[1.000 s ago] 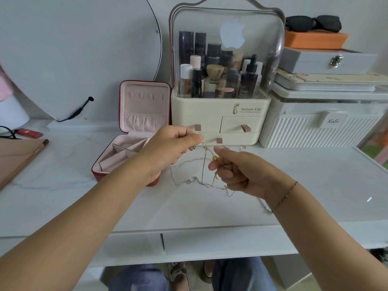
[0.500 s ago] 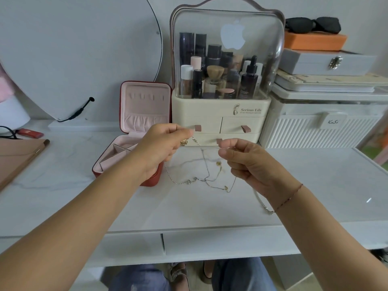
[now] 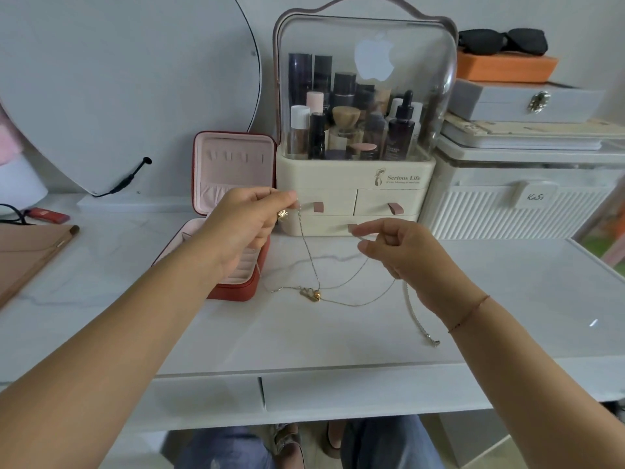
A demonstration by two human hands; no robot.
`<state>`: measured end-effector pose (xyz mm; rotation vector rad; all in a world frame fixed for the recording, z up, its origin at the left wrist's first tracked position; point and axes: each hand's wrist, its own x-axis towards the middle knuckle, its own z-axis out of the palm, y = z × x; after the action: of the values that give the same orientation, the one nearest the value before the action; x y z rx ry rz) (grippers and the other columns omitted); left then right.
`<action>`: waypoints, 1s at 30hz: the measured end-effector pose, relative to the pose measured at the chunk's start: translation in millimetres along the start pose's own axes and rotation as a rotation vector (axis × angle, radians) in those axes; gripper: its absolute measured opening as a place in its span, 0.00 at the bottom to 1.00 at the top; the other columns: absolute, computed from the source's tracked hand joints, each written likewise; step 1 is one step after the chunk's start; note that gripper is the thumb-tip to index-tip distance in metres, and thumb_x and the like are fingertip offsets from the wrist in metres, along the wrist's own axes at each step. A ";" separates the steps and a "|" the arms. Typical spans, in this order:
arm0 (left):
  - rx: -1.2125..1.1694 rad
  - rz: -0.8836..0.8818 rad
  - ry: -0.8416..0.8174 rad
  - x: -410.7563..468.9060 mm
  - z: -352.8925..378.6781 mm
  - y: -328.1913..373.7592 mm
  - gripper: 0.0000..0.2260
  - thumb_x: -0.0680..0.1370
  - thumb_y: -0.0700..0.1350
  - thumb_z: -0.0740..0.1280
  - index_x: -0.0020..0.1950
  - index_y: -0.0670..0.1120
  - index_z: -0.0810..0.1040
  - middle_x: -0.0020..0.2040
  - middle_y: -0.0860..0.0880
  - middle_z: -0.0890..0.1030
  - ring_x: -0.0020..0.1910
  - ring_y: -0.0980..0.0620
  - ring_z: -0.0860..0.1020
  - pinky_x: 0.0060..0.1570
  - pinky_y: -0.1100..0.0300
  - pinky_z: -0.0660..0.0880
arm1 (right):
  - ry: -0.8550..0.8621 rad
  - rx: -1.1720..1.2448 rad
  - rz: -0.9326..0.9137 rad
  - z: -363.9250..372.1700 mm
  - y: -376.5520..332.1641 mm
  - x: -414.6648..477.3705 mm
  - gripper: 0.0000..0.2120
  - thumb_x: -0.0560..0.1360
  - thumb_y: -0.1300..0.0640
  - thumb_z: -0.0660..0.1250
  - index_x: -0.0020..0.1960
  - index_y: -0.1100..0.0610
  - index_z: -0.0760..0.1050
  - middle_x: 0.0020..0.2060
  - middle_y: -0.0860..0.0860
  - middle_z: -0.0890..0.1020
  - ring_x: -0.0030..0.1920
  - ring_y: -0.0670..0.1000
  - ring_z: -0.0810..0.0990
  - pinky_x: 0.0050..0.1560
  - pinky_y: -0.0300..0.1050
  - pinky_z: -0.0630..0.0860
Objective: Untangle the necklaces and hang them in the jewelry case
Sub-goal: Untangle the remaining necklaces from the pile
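Thin tangled necklaces (image 3: 313,292) droop between my two hands, their knot with a gold bead lying on the white desk. My left hand (image 3: 248,225) pinches one chain end and a round gold pendant, raised in front of the open red jewelry case (image 3: 233,179). My right hand (image 3: 402,252) pinches another chain end, held a little lower to the right. A thicker silver chain (image 3: 421,324) trails on the desk below my right wrist. The case's pink lid stands upright with a row of hooks; my left forearm hides part of its tray.
A cream cosmetics organizer (image 3: 355,184) with a clear dome stands right behind my hands. White ribbed bin (image 3: 521,211) with stacked boxes at the right. Round mirror (image 3: 128,89) at the back left, a brown pad (image 3: 27,252) at the left edge. Desk front edge (image 3: 304,370) lies below.
Both hands have lifted and drawn apart, my left going up and left, my right to the right. The chains are stretched wider, and the knot has sunk onto the desk.
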<state>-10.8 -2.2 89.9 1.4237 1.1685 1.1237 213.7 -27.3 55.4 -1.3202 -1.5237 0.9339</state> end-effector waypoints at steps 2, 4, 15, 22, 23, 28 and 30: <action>-0.050 0.010 -0.025 3.1 -3.7 4.2 0.08 0.80 0.45 0.64 0.46 0.44 0.81 0.24 0.55 0.58 0.24 0.56 0.54 0.24 0.64 0.52 | -0.055 0.093 -0.001 -1.2 -3.8 0.4 0.09 0.77 0.64 0.66 0.55 0.58 0.80 0.26 0.49 0.67 0.23 0.44 0.61 0.31 0.33 0.61; -0.108 0.037 -0.066 7.5 -7.5 10.6 0.08 0.80 0.45 0.64 0.50 0.45 0.82 0.24 0.54 0.58 0.24 0.56 0.54 0.23 0.65 0.52 | -0.108 0.200 -0.016 -2.3 -7.2 1.2 0.10 0.78 0.65 0.63 0.58 0.59 0.78 0.33 0.51 0.79 0.24 0.44 0.60 0.27 0.35 0.58; -0.124 0.245 -0.213 24.0 -4.8 85.7 0.09 0.80 0.42 0.62 0.56 0.48 0.81 0.24 0.55 0.58 0.23 0.57 0.54 0.21 0.67 0.52 | -0.156 0.213 0.153 10.2 1.5 9.3 0.13 0.80 0.67 0.59 0.61 0.59 0.75 0.55 0.52 0.84 0.24 0.45 0.62 0.26 0.36 0.60; -0.066 0.276 -0.219 30.5 -6.2 120.0 0.10 0.81 0.39 0.60 0.61 0.44 0.75 0.46 0.48 0.79 0.22 0.59 0.57 0.19 0.69 0.56 | -0.222 0.082 0.299 18.7 14.7 8.3 0.13 0.79 0.65 0.60 0.62 0.60 0.75 0.53 0.51 0.84 0.24 0.47 0.69 0.24 0.36 0.65; -0.056 0.266 -0.220 30.6 -6.5 123.4 0.10 0.81 0.39 0.60 0.61 0.44 0.75 0.49 0.48 0.80 0.22 0.59 0.57 0.19 0.69 0.57 | -0.224 0.082 0.312 19.8 16.2 7.5 0.13 0.79 0.66 0.60 0.62 0.60 0.75 0.53 0.51 0.84 0.23 0.47 0.69 0.24 0.36 0.65; 0.017 0.263 -0.296 28.9 -8.2 134.1 0.12 0.81 0.39 0.60 0.64 0.44 0.74 0.55 0.48 0.81 0.23 0.59 0.57 0.19 0.69 0.57 | -0.252 0.074 0.325 24.9 19.6 4.2 0.11 0.79 0.65 0.62 0.60 0.60 0.76 0.52 0.52 0.84 0.26 0.47 0.72 0.30 0.38 0.71; 0.062 0.273 -0.333 27.4 -4.8 135.3 0.12 0.81 0.39 0.59 0.64 0.43 0.74 0.55 0.48 0.82 0.23 0.59 0.57 0.19 0.69 0.56 | -0.254 0.091 0.319 26.5 17.7 4.7 0.11 0.79 0.65 0.62 0.59 0.59 0.76 0.53 0.53 0.84 0.32 0.48 0.77 0.37 0.40 0.76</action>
<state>4.3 12.2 226.4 1.7792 0.7965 0.9878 194.1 -19.7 30.9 -1.4466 -1.4603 1.4023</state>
